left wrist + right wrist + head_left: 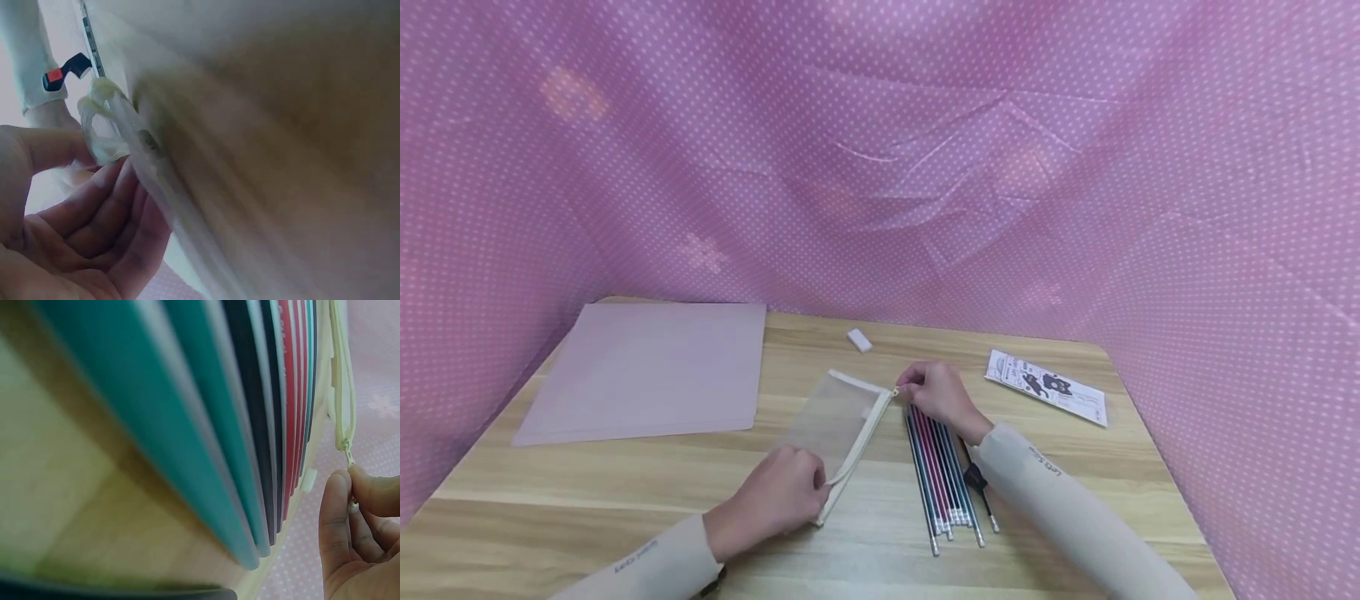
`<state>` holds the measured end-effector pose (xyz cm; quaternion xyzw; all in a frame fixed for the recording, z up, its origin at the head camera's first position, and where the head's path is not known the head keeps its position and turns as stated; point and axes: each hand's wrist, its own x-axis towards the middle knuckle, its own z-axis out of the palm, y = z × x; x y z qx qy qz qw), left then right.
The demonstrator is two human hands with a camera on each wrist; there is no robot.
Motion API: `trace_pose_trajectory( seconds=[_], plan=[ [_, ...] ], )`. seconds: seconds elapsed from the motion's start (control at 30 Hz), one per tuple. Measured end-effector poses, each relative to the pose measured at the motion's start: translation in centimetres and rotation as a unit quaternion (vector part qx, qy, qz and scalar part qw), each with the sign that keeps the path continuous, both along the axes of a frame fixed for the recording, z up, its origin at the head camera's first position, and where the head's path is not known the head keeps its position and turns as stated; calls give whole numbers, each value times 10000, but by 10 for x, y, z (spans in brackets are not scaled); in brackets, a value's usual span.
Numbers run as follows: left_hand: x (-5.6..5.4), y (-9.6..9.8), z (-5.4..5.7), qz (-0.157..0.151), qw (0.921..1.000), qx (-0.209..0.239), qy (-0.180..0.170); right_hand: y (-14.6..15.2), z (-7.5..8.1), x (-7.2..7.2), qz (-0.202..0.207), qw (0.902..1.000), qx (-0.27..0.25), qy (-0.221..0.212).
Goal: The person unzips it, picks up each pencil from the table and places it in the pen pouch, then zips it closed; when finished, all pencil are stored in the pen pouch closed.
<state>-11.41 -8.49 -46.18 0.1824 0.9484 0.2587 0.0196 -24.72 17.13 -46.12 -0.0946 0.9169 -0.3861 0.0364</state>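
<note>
A see-through mesh zip pouch (835,417) with cream edging lies slanted on the table between the hands. My left hand (787,489) grips its near end by the zip edge, and the left wrist view shows thumb and fingers pinching the cream edging (107,119). At the far end of the zip, my right hand (942,397) pinches the small zip pull (349,453) between thumb and forefinger. Just below that hand lies a row of pencils (942,475), teal, dark and red, with white erasers toward me. The pouch looks flat, with no contents visible.
A white eraser (859,340) lies beyond the pouch. To the right rests a flat packet with black cartoon animals (1048,387). A pale sheet (655,367) covers the table's left side. Pink dotted cloth (880,167) hangs around the back and sides.
</note>
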Motion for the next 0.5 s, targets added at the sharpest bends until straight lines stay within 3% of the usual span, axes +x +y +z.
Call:
trace_pose_trajectory(
  seconds=[0.23,0.5],
  plan=[
    [1,-3,-1,308,9973,557,-371,0,-4,-1,-8,10000,28,-5],
    [-2,-7,-1,712,9891,1051,-752,1,-6,-4,-56,9998,157,-80]
  ],
)
